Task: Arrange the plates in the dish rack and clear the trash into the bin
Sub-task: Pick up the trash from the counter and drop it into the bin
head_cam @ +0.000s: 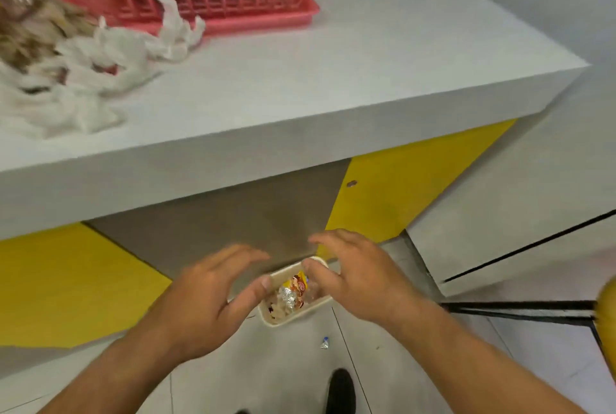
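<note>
The left hand (213,293) and right hand (355,275) are held with fingers extended and spread apart. The bin (295,316), containing trash (289,297), is seen below, between the thumbs.

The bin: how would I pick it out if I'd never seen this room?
Find the big white table; look at the floor below its front edge. Between the left hand and right hand sits a small cream bin, the only container there, holding foil and wrappers.
</note>
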A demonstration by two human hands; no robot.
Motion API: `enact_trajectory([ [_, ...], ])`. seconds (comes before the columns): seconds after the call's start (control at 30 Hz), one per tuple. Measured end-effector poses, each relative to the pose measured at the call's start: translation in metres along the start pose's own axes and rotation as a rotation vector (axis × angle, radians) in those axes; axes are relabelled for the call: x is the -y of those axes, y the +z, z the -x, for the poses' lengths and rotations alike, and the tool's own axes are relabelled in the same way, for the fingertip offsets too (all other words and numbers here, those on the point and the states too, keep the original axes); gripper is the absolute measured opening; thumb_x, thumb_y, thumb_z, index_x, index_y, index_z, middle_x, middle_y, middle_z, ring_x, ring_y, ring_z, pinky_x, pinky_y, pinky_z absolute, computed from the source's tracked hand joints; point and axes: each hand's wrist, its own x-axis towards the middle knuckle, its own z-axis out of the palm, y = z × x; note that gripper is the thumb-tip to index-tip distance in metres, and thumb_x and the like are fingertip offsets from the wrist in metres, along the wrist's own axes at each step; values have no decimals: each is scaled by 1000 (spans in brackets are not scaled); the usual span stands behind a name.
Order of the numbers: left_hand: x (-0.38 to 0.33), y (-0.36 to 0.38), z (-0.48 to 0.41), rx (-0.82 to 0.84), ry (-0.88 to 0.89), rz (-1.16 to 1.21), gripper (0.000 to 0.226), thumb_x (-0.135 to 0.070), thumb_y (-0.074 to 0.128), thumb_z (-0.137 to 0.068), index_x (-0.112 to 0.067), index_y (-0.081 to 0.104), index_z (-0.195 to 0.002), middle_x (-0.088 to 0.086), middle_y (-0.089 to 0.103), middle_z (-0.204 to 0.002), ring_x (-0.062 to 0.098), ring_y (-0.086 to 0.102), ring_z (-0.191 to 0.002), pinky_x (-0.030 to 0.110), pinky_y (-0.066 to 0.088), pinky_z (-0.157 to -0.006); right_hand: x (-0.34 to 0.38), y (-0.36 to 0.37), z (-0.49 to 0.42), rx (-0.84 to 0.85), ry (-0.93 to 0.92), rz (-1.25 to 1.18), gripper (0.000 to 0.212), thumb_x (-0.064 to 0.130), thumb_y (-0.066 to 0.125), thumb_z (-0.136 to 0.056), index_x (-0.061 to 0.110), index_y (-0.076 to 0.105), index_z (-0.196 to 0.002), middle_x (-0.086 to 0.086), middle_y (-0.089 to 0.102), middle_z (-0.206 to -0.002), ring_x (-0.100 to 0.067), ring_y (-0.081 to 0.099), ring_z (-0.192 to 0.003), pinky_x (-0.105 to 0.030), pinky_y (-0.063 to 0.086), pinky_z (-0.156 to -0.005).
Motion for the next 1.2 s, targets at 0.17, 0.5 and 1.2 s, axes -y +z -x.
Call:
enact_trajectory([
  [0.17, -51, -93, -3, -23, 98, -74, 56, -67, 27, -87, -35, 54, -123, -19, 55, -123, -1, 50, -109, 24, 47, -86, 66, -74, 19, -103, -50, 82, 45, 51, 49, -93, 30, 50, -132, 9, 55, -133, -13, 46, -123, -33, 42, -99],
  [0.5, -84, -168, -27, -108, 192, -152, 51, -63, 31, -90, -31, 56, -120, -15, 57, -120, 2, 50, -110, 23, 43, -91, 115, -150, 16, -251, -98, 122, 37, 46, 51, -93, 26, 56, -123, 8, 57, -125, -13, 51, -116, -32, 44, -97],
  [1.2, 39, -269, -52, -263, 96, -127, 40, -59, 36, -90, -37, 60, -113, -25, 55, -114, -4, 49, -104, 20, 44, -86, 209, -133, -170, -108, -116, 365, 40, 30, 39, -101, 29, 39, -142, -3, 48, -135, -25, 47, -120, -41, 46, -94],
])
